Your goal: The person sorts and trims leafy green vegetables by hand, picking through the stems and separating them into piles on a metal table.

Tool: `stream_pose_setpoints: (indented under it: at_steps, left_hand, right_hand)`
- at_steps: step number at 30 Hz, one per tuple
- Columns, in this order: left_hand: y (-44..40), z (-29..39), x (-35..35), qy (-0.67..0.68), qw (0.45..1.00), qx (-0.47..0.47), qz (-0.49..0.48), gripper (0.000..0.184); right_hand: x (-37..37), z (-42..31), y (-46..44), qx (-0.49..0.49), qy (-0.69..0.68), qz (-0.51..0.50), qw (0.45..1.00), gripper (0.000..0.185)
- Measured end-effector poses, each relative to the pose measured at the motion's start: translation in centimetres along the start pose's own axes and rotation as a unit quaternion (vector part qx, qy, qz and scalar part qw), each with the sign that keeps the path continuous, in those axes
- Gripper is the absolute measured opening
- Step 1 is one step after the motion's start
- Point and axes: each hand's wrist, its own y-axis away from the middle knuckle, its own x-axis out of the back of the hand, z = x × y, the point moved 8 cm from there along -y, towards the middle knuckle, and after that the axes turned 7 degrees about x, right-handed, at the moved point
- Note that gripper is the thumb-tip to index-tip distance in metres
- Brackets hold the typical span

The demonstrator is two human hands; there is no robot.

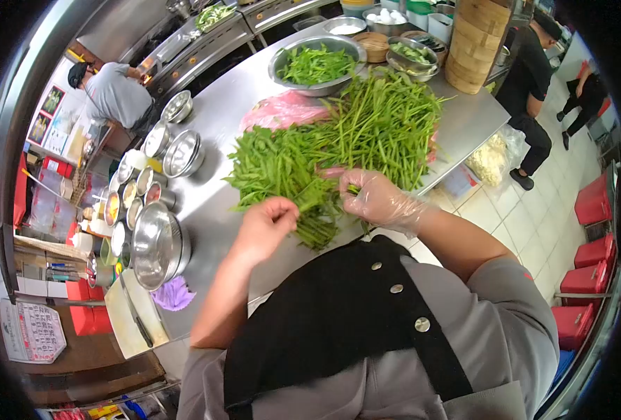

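A big heap of long-stemmed leafy greens (387, 119) lies on the steel table, with leaves mostly at left and stems at right. At its near edge, my bare left hand (267, 225) pinches some of the greens between thumb and fingers. My right hand (377, 199), in a clear plastic glove, is closed around a few green stems that poke out by the thumb. Between the two hands, a small bunch of cut stems (317, 233) rests close to the table's front edge. Pink plastic (286, 112) shows behind and under the heap.
Behind the heap stands a steel bowl (277, 70) of greens. Several metal bowls (158, 245) line the left side, near a knife (137, 315) on a cutting board (125, 325). A bamboo steamer stack (475, 52) stands at back right. Other people work at left and right.
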Motion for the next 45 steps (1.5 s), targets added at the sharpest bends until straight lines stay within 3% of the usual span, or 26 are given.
stream_pose_setpoints:
  at_steps: [3,4,6,9,10,12,15,18,22,25,26,27,29,31,34,36,39,42,43,45]
  left_hand:
    - [-5.1,7.3,0.0,-0.106,0.992,-0.05,0.048,0.016]
    - [-6.3,10.7,-0.7,-0.13,0.987,-0.074,0.058,0.021]
    - [-7.5,16.8,-1.6,-0.178,0.947,-0.232,0.135,0.033]
    - [-7.3,19.2,-0.3,-0.245,0.908,-0.277,0.199,0.043]
    - [-6.8,18.2,0.4,-0.232,0.916,-0.268,0.189,0.043]
    - [-6.3,12.7,2.5,-0.186,0.954,-0.162,0.169,0.042]
    - [-3.4,2.5,5.3,-0.138,0.969,-0.056,0.195,0.039]
    - [1.4,-3.3,6.5,-0.158,0.955,0.066,0.241,0.034]
    - [7.1,-9.0,7.3,-0.104,0.933,0.115,0.325,0.03]
    - [10.2,-11.6,7.0,-0.032,0.931,0.114,0.345,0.029]
    - [11.0,-11.9,7.1,-0.022,0.927,0.115,0.357,0.029]
    - [11.9,-12.1,7.1,-0.012,0.922,0.119,0.369,0.029]
    - [12.8,-12.8,7.0,-0.001,0.916,0.122,0.383,0.029]
    - [13.2,-13.4,7.0,0.001,0.91,0.137,0.391,0.029]
    - [12.5,-11.0,6.5,-0.01,0.908,0.137,0.396,0.03]
    - [11.3,-10.6,6.3,-0.008,0.91,0.121,0.396,0.028]
    - [8.0,-9.0,5.2,-0.055,0.92,0.11,0.372,0.022]
    - [3.5,-5.9,4.3,-0.119,0.92,0.098,0.361,0.024]
    - [1.9,-5.0,4.0,-0.144,0.917,0.12,0.352,0.026]
    - [-1.2,-4.0,3.6,-0.214,0.898,0.075,0.378,0.024]
  right_hand:
    - [1.1,3.0,1.9,-0.146,-0.041,-0.103,0.983,0.014]
    - [0.9,3.2,2.4,-0.143,-0.042,-0.118,0.982,0.015]
    - [0.6,3.3,3.1,-0.125,-0.033,-0.132,0.983,0.016]
    - [1.2,3.4,3.9,-0.079,-0.032,-0.111,0.99,0.016]
    - [1.7,3.1,3.6,-0.085,-0.043,-0.111,0.989,0.016]
    - [4.1,3.1,3.3,-0.184,-0.082,-0.137,0.97,0.015]
    - [8.4,2.9,0.5,-0.193,-0.062,-0.092,0.975,0.014]
    - [12.9,1.8,-5.2,-0.121,0.04,-0.044,0.991,0.012]
    - [17.4,-0.5,-14.8,0.059,0.167,0.064,0.982,0.015]
    - [17.8,-0.7,-22.0,0.036,0.287,0.047,0.956,0.023]
    - [17.5,-1.0,-23.9,0.011,0.308,0.05,0.95,0.028]
    - [17.2,0.0,-26.5,0.053,0.371,0.056,0.925,0.034]
    - [15.4,4.7,-30.7,-0.009,0.419,0.017,0.908,0.045]
    - [12.2,8.3,-31.6,-0.099,0.409,-0.111,0.9,0.053]
    - [8.7,18.4,-31.7,-0.1,0.48,-0.254,0.834,0.057]
    - [9.0,17.5,-31.4,-0.047,0.428,-0.166,0.887,0.054]
    - [10.1,11.4,-28.6,0.021,0.405,-0.109,0.908,0.046]
    - [10.8,6.1,-23.0,-0.046,0.315,-0.076,0.945,0.042]
    - [10.8,5.4,-21.4,-0.035,0.276,-0.071,0.958,0.039]
    - [10.7,4.9,-17.9,-0.015,0.194,-0.058,0.979,0.034]
